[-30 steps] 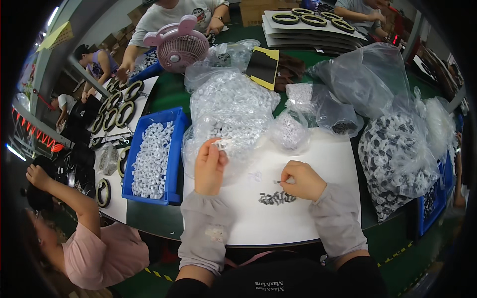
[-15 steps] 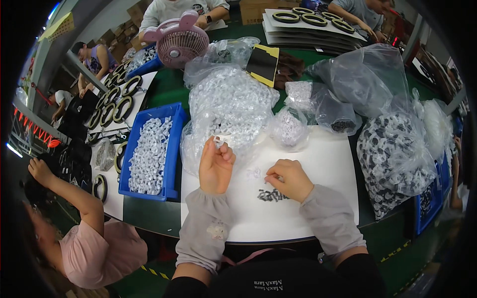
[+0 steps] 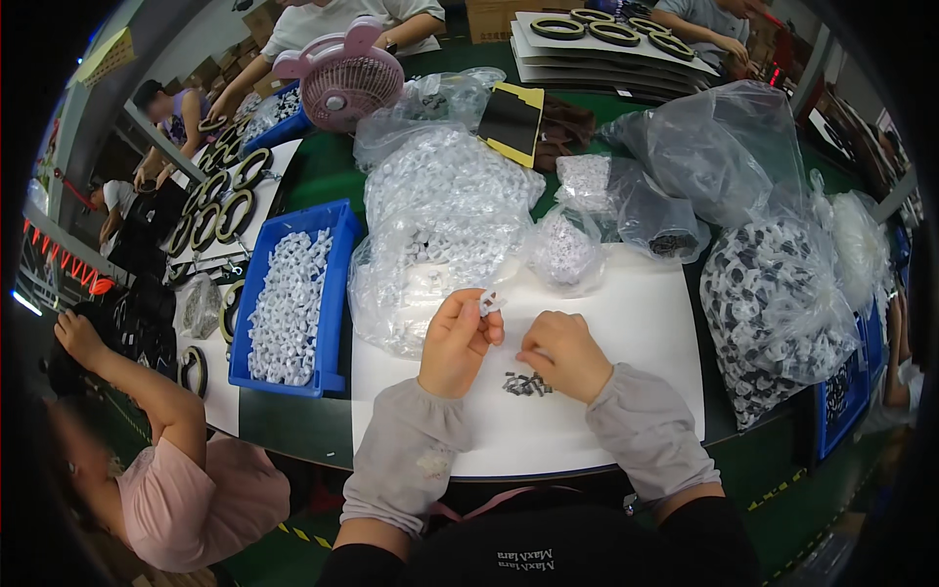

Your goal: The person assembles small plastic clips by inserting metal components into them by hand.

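My left hand [image 3: 456, 340] is closed, pinching a small white plastic clip [image 3: 491, 302] between thumb and fingertips above the white sheet [image 3: 631, 411]. My right hand [image 3: 569, 354] is a little to the right, thumb and fingers pressed together. Whatever lies in that pinch is too small to make out. Just under its fingertips a small pile of short dark grey pieces [image 3: 528, 383] lies on the sheet. Beyond my left hand, a large clear bag [image 3: 445, 196] bulges with similar white parts.
A blue bin [image 3: 337, 293] of white parts stands at the left. Smaller bags [image 3: 565, 249] of tiny pale pieces sit behind the sheet. A big bag of black and white parts [image 3: 773, 303] is at the right. A pink fan [image 3: 347, 83] stands at the back; co-workers are around.
My left hand has moved right and slightly nearer, closer to my right hand, and the white clip shows more clearly. My right hand has stayed almost in place above the dark pieces.
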A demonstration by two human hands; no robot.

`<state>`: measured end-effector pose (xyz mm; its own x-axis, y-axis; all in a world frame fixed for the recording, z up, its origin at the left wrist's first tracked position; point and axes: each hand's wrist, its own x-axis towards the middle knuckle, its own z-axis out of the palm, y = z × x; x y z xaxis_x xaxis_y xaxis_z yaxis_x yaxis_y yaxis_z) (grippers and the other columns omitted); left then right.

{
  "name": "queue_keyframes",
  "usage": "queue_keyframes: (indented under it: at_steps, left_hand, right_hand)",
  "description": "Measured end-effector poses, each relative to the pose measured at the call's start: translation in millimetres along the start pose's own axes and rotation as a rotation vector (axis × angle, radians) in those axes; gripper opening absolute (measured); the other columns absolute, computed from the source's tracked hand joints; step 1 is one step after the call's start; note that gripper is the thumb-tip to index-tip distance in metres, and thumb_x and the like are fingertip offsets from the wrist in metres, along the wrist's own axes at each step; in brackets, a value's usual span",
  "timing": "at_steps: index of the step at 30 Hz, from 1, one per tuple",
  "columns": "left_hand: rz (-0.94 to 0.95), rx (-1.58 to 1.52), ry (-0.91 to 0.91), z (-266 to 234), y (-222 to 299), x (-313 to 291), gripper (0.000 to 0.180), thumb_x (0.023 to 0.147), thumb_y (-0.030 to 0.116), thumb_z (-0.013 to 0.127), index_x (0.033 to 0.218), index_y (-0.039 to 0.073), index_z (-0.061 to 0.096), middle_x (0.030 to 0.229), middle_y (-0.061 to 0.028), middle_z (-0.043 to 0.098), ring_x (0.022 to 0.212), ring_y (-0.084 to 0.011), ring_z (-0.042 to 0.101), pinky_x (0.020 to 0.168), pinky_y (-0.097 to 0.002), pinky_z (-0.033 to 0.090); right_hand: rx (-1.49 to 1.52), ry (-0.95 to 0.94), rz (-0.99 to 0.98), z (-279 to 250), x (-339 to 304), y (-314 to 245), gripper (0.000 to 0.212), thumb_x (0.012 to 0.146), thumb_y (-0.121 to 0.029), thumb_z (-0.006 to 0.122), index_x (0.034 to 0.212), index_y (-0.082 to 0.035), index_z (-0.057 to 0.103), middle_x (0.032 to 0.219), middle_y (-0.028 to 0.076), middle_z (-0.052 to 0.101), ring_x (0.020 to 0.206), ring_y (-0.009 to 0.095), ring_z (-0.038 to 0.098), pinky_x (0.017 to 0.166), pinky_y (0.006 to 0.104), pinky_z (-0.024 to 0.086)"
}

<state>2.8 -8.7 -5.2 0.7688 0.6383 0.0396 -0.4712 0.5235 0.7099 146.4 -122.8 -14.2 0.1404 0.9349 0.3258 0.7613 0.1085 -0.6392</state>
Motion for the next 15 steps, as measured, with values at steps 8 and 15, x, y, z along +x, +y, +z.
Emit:
queue_keyframes:
  at_steps: [8, 15]
  left_hand:
    - [-0.193, 0.141, 0.059, 10, -10, 2, 0.02, 0.094, 0.02, 0.05, 0.107, 0.005, 0.052, 0.088, -0.0036, 0.057, 0.078, -0.0114, 0.052, 0.072, -0.0256, 0.044]
    - [-0.27, 0.163, -0.01, 9, -13, 2, 0.021, 0.093, 0.021, 0.052, 0.105, 0.005, 0.053, 0.087, -0.0021, 0.057, 0.077, -0.0102, 0.052, 0.072, -0.0252, 0.044]
  right_hand:
    - [0.422, 0.387, 0.023, -15, 6, -13, 0.01, 0.074, 0.002, 0.065, 0.084, 0.0, 0.062, 0.08, 0.007, 0.061, 0.066, 0.016, 0.056, 0.058, 0.0259, 0.046]
    - [0.415, 0.469, -0.026, -12, 3, -16, 0.013, 0.071, 0.004, 0.067, 0.082, -0.002, 0.063, 0.084, 0.008, 0.06, 0.072, 0.017, 0.057, 0.061, 0.0257, 0.046]
